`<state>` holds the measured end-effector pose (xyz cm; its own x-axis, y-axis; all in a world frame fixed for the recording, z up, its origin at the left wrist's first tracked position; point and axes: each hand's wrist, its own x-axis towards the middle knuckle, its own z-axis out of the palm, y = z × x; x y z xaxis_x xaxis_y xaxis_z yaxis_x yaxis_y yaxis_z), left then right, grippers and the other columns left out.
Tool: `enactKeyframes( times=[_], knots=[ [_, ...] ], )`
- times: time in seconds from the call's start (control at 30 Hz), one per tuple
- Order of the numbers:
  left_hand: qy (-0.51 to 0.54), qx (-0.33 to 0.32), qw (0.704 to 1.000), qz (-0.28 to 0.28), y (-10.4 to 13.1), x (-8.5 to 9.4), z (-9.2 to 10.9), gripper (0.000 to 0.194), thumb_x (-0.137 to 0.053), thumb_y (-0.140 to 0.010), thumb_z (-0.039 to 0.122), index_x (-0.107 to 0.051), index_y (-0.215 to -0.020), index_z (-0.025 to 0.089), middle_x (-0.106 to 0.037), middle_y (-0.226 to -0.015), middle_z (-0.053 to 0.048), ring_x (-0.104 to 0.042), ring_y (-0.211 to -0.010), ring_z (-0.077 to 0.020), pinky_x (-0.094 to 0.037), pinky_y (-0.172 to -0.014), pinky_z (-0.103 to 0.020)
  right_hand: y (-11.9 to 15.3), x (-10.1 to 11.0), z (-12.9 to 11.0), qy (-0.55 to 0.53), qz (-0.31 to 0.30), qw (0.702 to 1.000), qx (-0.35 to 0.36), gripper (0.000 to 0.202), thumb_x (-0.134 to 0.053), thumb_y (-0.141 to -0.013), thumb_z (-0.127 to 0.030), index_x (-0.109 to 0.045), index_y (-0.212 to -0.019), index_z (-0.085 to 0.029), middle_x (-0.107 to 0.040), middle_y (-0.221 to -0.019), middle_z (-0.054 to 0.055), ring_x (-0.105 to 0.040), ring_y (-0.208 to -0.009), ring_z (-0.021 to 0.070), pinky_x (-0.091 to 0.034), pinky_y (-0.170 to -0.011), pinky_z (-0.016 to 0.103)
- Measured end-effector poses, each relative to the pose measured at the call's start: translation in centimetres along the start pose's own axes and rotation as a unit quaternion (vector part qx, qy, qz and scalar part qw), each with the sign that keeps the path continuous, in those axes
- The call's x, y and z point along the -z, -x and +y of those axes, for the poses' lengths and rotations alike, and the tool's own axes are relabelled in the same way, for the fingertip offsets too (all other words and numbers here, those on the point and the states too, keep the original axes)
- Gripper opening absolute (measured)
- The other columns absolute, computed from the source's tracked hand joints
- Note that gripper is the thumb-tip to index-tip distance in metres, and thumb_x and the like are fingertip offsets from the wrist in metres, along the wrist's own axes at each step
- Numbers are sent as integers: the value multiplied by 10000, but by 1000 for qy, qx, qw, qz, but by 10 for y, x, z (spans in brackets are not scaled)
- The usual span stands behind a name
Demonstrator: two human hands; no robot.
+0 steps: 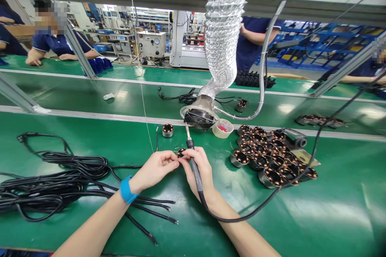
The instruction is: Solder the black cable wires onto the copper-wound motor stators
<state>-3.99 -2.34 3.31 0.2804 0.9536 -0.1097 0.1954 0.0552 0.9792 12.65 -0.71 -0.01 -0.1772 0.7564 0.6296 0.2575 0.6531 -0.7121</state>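
Note:
My right hand is closed round a soldering iron, its tip pointing up and away, toward the fan. The thumb and fingertips of that hand also meet at a small copper-wound motor stator, which the fingers mostly hide. My left hand, with a blue wristband, is pinched closed beside the same stator; what is between its fingertips is too small to name. A black cable runs to the left hand from the left. Another stator stands upright just beyond the hands, with a lead on its left.
Bundled black cables lie left. Several stators cluster right, near a metal fixture. A fan on a silver duct hangs ahead, beside a tape roll. The iron's cord crosses right. Co-workers sit across.

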Motion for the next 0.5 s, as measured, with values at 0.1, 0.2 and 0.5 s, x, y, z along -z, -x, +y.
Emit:
enactKeyframes(
  times=[0.1, 0.2, 0.5],
  knots=[
    [3, -4, 1000, 18, 0, -1, 3, 268, -622, -839, 403, -622, -791, 139, -539, -667, 13, -404, -551, -82, -289, -465, -186, 1, -1, 1, 3, 4, 1000, -4, 198, -576, -913, -131, -595, -1060, -261, -522, -962, 23, -626, -788, 126, -547, -758, 267],
    [1, 7, 999, 35, 0, -1, 6, 258, -638, -819, 391, -640, -762, 139, -549, -648, 9, -395, -534, -82, -279, -450, -191, 2, -1, 1, 7, 12, 1000, -7, 203, -576, -908, -127, -596, -1059, -260, -522, -962, 21, -629, -776, 123, -553, -749, 263],
    [11, -11, 994, 112, -5, 3, -3, 235, -667, -799, 355, -708, -801, 123, -635, -698, -18, -482, -595, -106, -353, -531, -209, -4, 4, 2, 10, 37, 999, -10, 256, -542, -943, -174, -613, -1173, -261, -598, -949, 36, -644, -809, 145, -554, -772, 285]
  ],
)
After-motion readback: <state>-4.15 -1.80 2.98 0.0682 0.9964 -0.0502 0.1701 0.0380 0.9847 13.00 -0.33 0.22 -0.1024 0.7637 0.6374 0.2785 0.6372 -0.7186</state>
